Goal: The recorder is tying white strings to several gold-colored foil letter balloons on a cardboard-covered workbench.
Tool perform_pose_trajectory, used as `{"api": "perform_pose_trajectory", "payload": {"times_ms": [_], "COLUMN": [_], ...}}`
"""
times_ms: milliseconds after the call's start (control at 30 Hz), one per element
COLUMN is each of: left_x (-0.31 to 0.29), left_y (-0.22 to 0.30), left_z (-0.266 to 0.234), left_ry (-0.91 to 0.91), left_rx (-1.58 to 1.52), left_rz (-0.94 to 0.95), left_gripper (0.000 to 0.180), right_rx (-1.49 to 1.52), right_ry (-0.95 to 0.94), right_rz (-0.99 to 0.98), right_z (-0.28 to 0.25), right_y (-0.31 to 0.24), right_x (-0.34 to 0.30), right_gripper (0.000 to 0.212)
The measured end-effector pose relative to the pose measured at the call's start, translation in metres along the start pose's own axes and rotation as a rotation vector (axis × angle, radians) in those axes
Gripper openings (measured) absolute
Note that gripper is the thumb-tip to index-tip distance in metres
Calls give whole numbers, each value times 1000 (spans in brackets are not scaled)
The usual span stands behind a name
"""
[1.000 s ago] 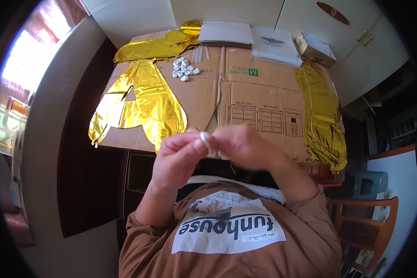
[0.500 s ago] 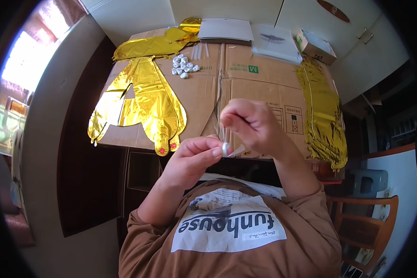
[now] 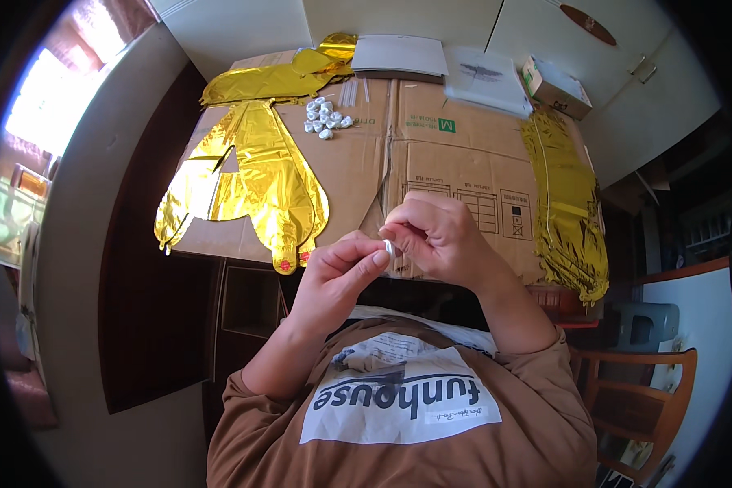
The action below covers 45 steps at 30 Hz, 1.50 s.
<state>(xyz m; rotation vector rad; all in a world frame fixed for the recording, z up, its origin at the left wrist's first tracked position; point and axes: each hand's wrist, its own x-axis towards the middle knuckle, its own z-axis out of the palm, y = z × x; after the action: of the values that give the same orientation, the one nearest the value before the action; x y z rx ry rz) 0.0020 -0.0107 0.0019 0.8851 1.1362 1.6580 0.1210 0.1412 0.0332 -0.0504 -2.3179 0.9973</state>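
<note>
Hard to read: the right hand (image 3: 435, 244) partly blocks the small white roll (image 3: 389, 250), so its far side and any loose end are hidden. Lower fingers of the left hand (image 3: 337, 272) mostly out of sight too. Hands and wrists cover part of the near edge of the cardboard (image 3: 350, 175).

Roll is at the left hand's fingertips, above the cardboard's near edge, around mid-width. Left hand: thumb and index pinched on it, rest folded. Right hand: curled, thumb and index tips drawn in right beside the roll; can't tell if they grip it or a strand.

Pile of white rolls (image 3: 325, 120): cardboard's far half, left of centre, individual pieces blend together. Gold foil balloon (image 3: 289, 183): cardboard's left side, tabs overhanging its near edge. Crumpled gold foil (image 3: 557, 203): cardboard's right edge, folds unreadable.
</note>
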Motion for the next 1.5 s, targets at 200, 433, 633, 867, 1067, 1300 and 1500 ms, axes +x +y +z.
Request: {"api": "perform_pose_trajectory", "payload": {"times_ms": [200, 433, 633, 867, 1067, 1300, 1500], "left_x": [-4, -4, -4, -6, -10, -17, -17], "left_y": [-2, -6, -9, -5, -8, 3, 5], "left_z": [-3, -7, -8, -9, -12, 8, -1], "left_ry": [-57, -123, -136, -180, -159, 6, -36], "left_rx": [-137, -350, -419, -379, -433, 70, -63], "left_rz": [-97, -149, -155, -193, -281, -58, -150], "left_gripper": [12, 11, 11, 10, 11, 14, 10], "right_rx": [753, 787, 690, 580, 743, 796, 881], "right_ry": [-60, 58, -22, -145, -103, -52, -124], "right_rz": [400, 278, 279, 232, 325, 515, 499], "right_z": [20, 32, 21, 6, 13, 12, -8], "right_y": [16, 14, 10, 4, 2, 0, 5], "right_x": [-25, -44, -47, -40, -48, -49, -40], "right_gripper": [5, 8, 12, 18, 16, 13, 12]}}
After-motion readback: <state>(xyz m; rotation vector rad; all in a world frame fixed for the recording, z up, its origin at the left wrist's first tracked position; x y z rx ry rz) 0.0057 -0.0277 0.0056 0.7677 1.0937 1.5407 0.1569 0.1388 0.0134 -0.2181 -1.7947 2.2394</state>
